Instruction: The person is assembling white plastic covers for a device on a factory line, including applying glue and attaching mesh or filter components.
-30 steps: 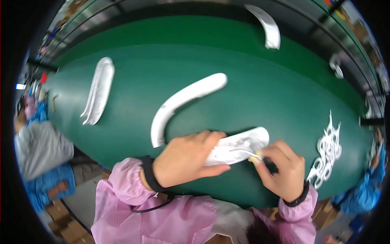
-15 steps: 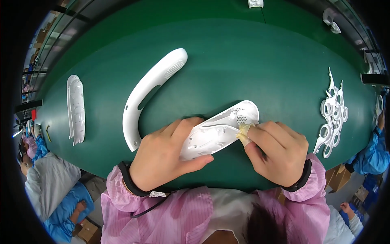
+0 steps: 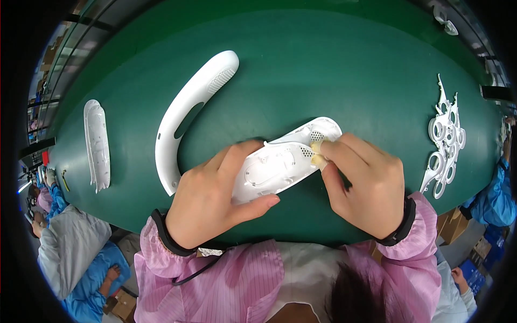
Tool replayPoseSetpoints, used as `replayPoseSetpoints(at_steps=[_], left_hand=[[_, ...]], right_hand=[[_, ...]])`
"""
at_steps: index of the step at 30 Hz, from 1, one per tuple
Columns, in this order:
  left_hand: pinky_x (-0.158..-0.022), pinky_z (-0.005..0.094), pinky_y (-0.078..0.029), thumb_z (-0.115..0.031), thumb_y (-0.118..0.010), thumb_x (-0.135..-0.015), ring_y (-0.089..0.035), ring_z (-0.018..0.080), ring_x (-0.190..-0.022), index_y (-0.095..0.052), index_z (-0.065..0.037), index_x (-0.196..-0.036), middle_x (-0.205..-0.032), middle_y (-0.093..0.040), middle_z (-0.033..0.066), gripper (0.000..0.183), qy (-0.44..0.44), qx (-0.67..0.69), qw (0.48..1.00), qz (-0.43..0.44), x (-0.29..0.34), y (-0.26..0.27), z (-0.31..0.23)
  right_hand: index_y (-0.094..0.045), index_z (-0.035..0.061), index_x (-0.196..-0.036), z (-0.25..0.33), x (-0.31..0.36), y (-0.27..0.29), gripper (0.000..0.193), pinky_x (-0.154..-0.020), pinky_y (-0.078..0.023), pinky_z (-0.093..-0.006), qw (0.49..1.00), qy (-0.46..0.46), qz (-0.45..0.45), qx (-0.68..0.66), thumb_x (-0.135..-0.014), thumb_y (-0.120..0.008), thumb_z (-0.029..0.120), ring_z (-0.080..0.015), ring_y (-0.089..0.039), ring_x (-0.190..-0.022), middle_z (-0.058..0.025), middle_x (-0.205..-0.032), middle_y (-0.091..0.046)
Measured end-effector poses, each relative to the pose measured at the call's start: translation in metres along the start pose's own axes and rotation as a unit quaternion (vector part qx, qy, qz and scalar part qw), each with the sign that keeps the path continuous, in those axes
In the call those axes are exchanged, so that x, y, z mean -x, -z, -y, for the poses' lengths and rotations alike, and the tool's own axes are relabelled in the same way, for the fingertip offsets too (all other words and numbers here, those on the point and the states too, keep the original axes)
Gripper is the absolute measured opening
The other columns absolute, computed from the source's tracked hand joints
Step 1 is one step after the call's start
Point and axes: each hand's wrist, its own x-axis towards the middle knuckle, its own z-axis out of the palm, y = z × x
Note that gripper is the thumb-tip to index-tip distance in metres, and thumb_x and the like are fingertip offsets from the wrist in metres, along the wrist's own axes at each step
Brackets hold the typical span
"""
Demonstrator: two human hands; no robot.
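The right hand point(image 3: 371, 185) had its thumb and index fingers bunched at the tips, in pale yellow covers point(image 3: 319, 161); whether they gripped the thin white strip point(image 3: 288, 142) that ended beside them could not be told. Half a second earlier they had been at the shell's near edge; now they sat further in, with a dotted patch point(image 3: 306, 152) just to their left, which suggested the work had moved deeper inside. The left hand point(image 3: 207, 196) stayed grasping the white shell point(image 3: 269, 172) by its left end, hollow side up, above the green table point(image 3: 269, 75). Beyond, a curved housing point(image 3: 186, 102), a long shell point(image 3: 98, 145) and a cluster of ringed parts point(image 3: 445, 141) lay untouched, as before
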Motion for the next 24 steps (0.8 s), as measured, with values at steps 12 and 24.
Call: replayPoseSetpoints(at_steps=[12,24], left_hand=[[-0.075,0.0402,-0.052,-0.027,-0.081,-0.079,-0.063,0.0335,-0.086,-0.051,-0.01,-0.141,-0.112,-0.058,0.0145,0.071,0.001,0.008,1.0,0.024,-0.002,0.0,-0.008],[-0.065,0.0368,-0.051,-0.024,-0.08,-0.08,-0.065,0.0282,-0.073,-0.062,-0.014,-0.132,-0.093,-0.067,0.0123,0.056,0.029,-0.03,0.998,0.035,-0.015,0.001,-0.021]], right_hand=[[-0.069,-0.0013,-0.097,-0.005,-0.013,0.006,0.039,-0.06,-0.053,-0.0332,0.985,-0.022,0.067,-0.158,-0.071,-0.089,0.02,-0.0268,-0.065,-0.068,-0.011,-0.091,-0.068],[-0.064,0.0029,-0.087,-0.016,-0.013,0.007,0.017,-0.067,-0.054,-0.0405,0.993,0.046,0.098,-0.047,-0.072,-0.073,0.002,-0.0283,-0.065,-0.087,-0.0075,-0.092,-0.064]])
